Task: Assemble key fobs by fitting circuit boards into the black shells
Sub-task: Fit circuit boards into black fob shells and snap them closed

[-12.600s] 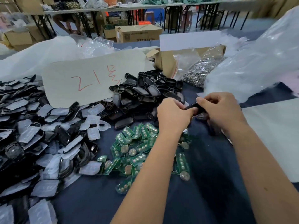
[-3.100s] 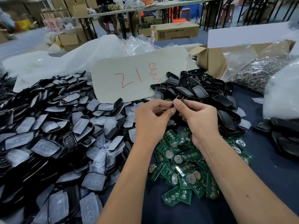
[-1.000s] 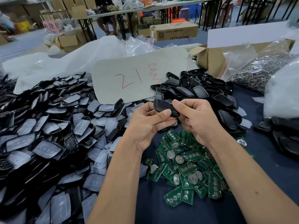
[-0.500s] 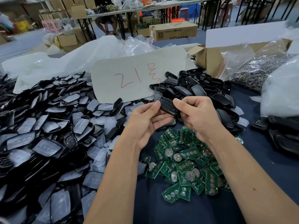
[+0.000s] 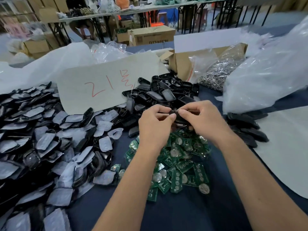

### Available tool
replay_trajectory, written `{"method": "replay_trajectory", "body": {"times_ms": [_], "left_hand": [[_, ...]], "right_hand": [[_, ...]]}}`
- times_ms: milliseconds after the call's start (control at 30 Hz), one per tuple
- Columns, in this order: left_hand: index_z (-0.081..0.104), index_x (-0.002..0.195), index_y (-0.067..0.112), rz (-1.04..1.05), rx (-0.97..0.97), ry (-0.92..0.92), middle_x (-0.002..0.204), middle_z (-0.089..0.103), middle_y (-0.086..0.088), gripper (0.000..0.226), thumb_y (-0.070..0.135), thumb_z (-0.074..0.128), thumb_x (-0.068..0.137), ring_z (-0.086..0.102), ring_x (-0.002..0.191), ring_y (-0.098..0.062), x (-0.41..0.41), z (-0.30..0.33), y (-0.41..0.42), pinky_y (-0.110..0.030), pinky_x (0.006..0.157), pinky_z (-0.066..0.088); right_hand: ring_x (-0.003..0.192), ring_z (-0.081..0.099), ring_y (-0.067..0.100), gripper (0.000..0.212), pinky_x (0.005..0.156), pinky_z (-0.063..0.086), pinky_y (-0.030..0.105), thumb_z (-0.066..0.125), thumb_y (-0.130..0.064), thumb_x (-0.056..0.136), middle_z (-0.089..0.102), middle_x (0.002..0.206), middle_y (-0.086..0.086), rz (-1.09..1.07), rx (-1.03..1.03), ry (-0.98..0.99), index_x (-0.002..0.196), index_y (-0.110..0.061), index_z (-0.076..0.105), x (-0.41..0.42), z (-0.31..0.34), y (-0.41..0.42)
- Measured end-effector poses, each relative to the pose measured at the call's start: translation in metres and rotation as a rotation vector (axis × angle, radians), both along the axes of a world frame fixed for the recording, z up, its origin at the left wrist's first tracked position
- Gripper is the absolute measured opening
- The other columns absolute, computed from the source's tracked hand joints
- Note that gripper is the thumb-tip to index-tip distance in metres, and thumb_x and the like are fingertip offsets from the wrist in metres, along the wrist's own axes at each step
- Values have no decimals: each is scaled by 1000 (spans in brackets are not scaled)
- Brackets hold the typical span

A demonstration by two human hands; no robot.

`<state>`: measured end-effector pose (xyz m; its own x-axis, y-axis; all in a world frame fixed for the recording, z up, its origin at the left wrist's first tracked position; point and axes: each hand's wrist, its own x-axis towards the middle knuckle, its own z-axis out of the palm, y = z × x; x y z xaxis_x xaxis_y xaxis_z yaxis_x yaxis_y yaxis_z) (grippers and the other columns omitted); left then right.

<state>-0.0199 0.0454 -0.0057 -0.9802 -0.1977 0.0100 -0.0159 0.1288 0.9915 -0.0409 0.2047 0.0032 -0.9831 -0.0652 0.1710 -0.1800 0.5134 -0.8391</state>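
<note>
Left heap: at your nine o'clock a wide spread of black shells and pale button pads [image 5: 41,144] covers the dark cloth.
Shell pile: at twelve o'clock, empty black shells [image 5: 163,94] lie in front of the card marked in red [image 5: 103,85].
Boards: green circuit boards [image 5: 176,165] lie heaped directly beneath your wrists.
Hands: your left hand [image 5: 155,125] and right hand [image 5: 205,120] meet above the boards — fingers curled, thumbs pinching.
Held piece: one black shell [image 5: 179,118] sits between both hands, mostly hidden.
</note>
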Motion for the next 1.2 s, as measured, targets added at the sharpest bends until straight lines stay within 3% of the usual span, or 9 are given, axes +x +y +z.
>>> {"method": "replay_trajectory", "body": {"times_ms": [133, 267, 433, 567, 667, 767, 900, 1033, 1200], "left_hand": [[78, 102, 23, -94, -201, 9, 95, 78, -1, 21, 9, 72, 88, 75, 93, -21, -10, 6, 67, -41, 90, 60], [80, 105, 20, -230, -395, 27, 102, 79, -6, 27, 9, 64, 87, 70, 105, -27, -6, 12, 125, -38, 94, 55], [76, 100, 13, -286, -533, 61, 100, 76, -11, 20, 10, 62, 86, 67, 101, -33, -3, 12, 155, -41, 86, 54], [79, 100, 19, -193, -480, 123, 102, 77, -3, 25, 7, 64, 85, 70, 96, -26, -4, 13, 137, -37, 87, 56], [79, 91, 19, -37, -542, 118, 94, 75, -1, 23, 8, 62, 81, 66, 87, -24, -9, 15, 108, -32, 74, 52], [75, 86, 20, 115, -523, 44, 89, 70, 4, 20, 6, 61, 80, 58, 82, -19, -15, 17, 79, -28, 69, 40], [74, 91, 21, 126, -436, -22, 90, 68, 10, 33, -3, 56, 77, 61, 91, -14, -19, 15, 55, -23, 68, 43], [76, 86, 27, 74, -348, -12, 93, 72, 8, 35, -1, 55, 84, 70, 88, -19, -21, 10, 45, -38, 76, 60], [78, 107, 25, 27, -204, 84, 93, 76, 6, 17, 16, 70, 95, 75, 78, -12, -18, 9, 14, -38, 76, 65]], "right_hand": [[70, 66, 0, 8, 64, 46, 15, 80, -27, 87, 74, 73, -15, -227, 229, 103, 81, -33, 81, 7, 7, 52], [80, 69, 19, 2, 70, 48, 29, 83, -25, 82, 78, 83, -3, -409, 405, 97, 81, -27, 83, 9, 11, 94], [91, 72, 28, 14, 79, 55, 33, 78, -11, 79, 79, 91, 4, -408, 435, 38, 86, -23, 82, 8, 12, 111], [93, 70, 31, 15, 85, 56, 42, 72, -9, 83, 78, 92, 6, -440, 418, 133, 87, -20, 80, 4, 14, 96], [89, 69, 26, 12, 83, 55, 38, 72, -11, 83, 76, 88, 0, -293, 433, 189, 84, -22, 78, -2, 16, 65], [91, 67, 26, 7, 78, 54, 36, 71, -26, 88, 73, 95, 1, -145, 463, 78, 92, -25, 76, -12, 14, 33], [94, 64, 34, 23, 69, 47, 35, 73, -29, 86, 65, 109, 9, -85, 607, -28, 108, -24, 69, -15, 6, 6], [94, 67, 34, 14, 73, 55, 38, 72, -26, 91, 69, 108, 8, -173, 660, 30, 104, -21, 73, -15, 6, 6], [94, 72, 22, 13, 84, 59, 39, 74, -25, 95, 78, 99, 2, -79, 373, 102, 105, -25, 81, -14, 25, 11]]}}
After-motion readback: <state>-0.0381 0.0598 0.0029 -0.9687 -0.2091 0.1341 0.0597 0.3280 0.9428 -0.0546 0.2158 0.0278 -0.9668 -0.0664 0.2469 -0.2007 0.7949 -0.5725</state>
